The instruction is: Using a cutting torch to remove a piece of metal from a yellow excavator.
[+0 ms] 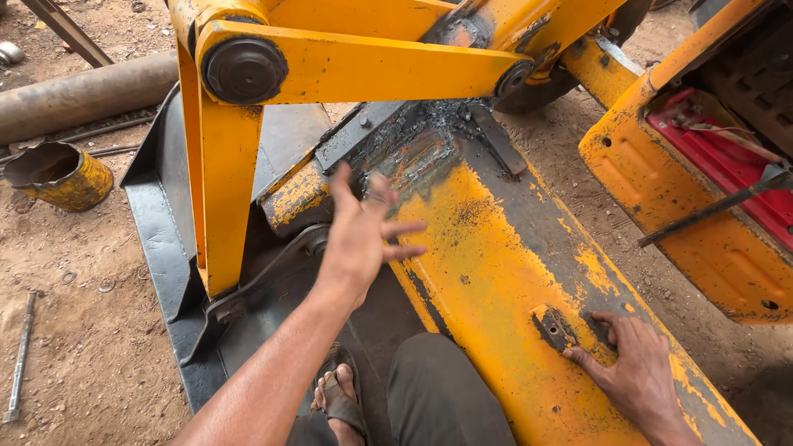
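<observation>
Left hand (361, 235) open, fingers spread, holding nothing, raised over yellow boom arm (487, 272). Right hand (632, 367) flat on boom, gripping nothing, beside small bracket (555, 327).

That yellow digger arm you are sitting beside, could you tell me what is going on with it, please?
A person sits on the ground against a worn yellow machine arm. The right hand lies flat on the arm's lower part, fingers next to a small dark bracket. The left hand is raised, open and blurred, holding nothing, in front of the blackened, scorched patch near the pivot link. A rusty yellow tin lies in the dirt to the left.
</observation>
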